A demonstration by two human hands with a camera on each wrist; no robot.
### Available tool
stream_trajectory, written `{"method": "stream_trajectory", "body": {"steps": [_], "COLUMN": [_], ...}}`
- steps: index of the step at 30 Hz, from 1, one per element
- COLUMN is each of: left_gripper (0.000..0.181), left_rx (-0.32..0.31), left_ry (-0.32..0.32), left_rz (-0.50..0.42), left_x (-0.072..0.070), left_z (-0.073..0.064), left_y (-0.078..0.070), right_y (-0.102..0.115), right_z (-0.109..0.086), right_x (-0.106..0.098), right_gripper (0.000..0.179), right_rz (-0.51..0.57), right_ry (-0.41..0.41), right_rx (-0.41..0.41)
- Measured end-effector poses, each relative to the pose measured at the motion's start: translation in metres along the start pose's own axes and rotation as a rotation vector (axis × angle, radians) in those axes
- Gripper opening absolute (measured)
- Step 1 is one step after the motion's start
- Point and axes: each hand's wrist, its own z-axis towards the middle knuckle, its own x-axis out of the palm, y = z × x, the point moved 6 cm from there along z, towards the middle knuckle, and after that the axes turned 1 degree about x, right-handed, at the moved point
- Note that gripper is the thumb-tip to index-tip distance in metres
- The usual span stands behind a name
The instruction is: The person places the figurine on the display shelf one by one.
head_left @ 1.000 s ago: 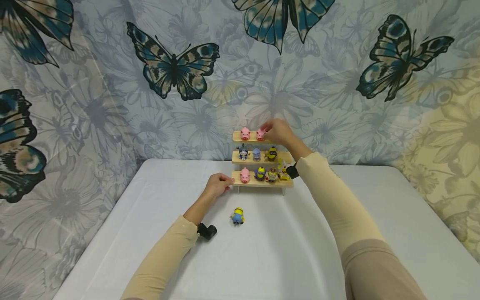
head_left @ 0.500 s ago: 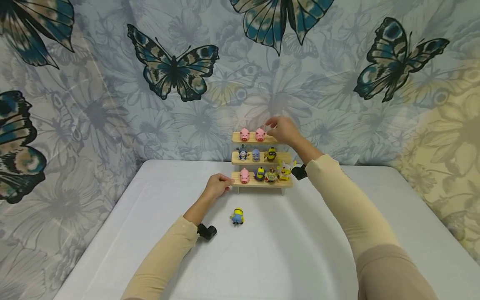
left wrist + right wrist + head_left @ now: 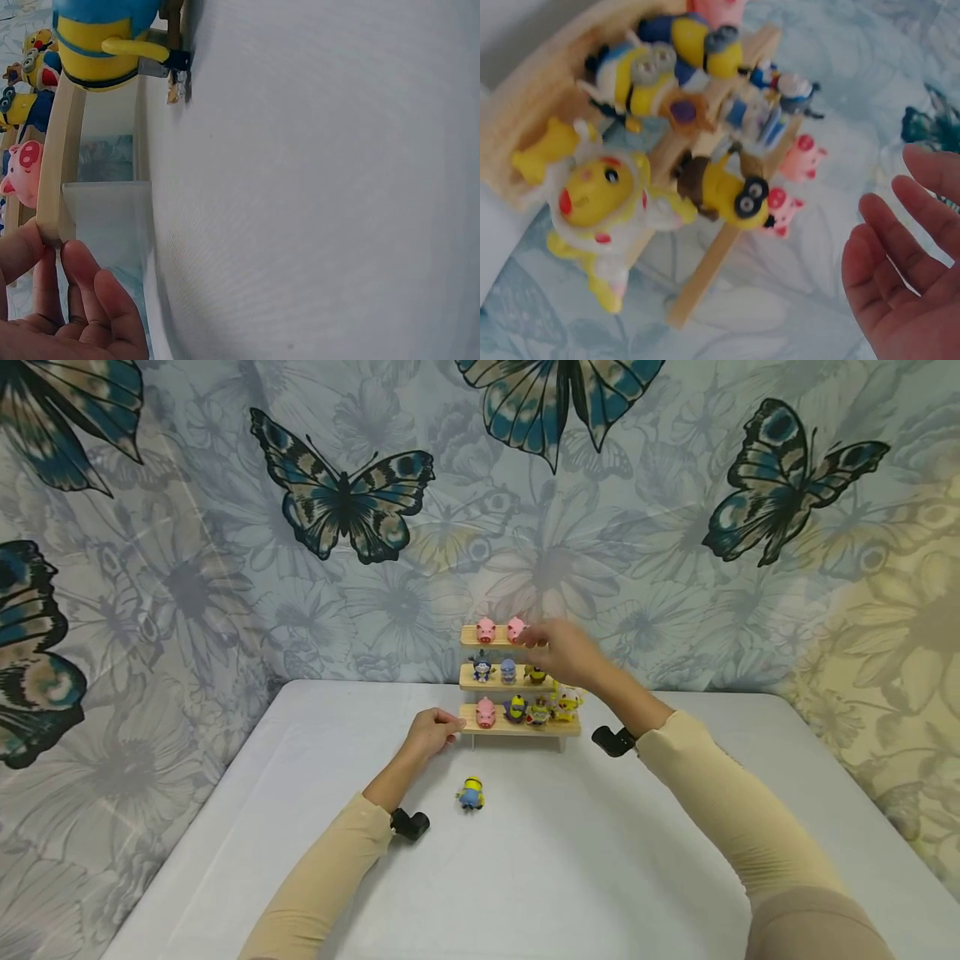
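Note:
At the back of the white table stands a three-tier wooden display stand (image 3: 525, 732) bearing small toy figures. My left hand (image 3: 431, 732) pinches the left end of its lowest tier; the left wrist view has thumb and fingers at the board's end (image 3: 61, 165), close by a pig figure (image 3: 27, 172). On the top tier sit two pink pig figures (image 3: 486, 631). My right hand (image 3: 568, 652) hovers in front of the upper tiers' right side, overlapping the second pig (image 3: 514, 628). Its fingers (image 3: 889, 277) are relaxed and hold nothing in the right wrist view.
A blue and yellow Minion figure (image 3: 471, 794) lies on the table (image 3: 525, 860) in front of the stand. Middle and lower tiers carry more figures, including a yellow-and-white one (image 3: 566, 705) at the lower right. A butterfly-patterned cloth (image 3: 345, 610) hangs behind.
My right hand has let go of the second pig on the top tier, drawn away to the right, then come down and back toward me. The left hand stays on the lowest tier.

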Motion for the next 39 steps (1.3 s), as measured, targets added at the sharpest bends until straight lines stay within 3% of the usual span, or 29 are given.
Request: {"method": "stream_trajectory", "body": {"steps": [13, 22, 39], "left_gripper": [0.020, 0.029, 0.028], "left_rx": [-0.021, -0.003, 0.003], "left_ry": [0.006, 0.025, 0.006], "left_rz": [-0.014, -0.035, -0.021], "left_x": [-0.002, 0.001, 0.002], "left_z": [0.000, -0.005, -0.003], "left_y": [0.000, 0.003, 0.002], "right_y": [0.012, 0.017, 0.023], "right_z": [-0.041, -0.063, -0.073], "right_x": [0.031, 0.073, 0.138], "right_gripper": [0.019, 0.013, 0.018], "right_rz": [0.069, 0.128, 0.136], "right_ry": [0.025, 0.143, 0.297], "right_rx": [-0.124, -0.127, -0.233]}}
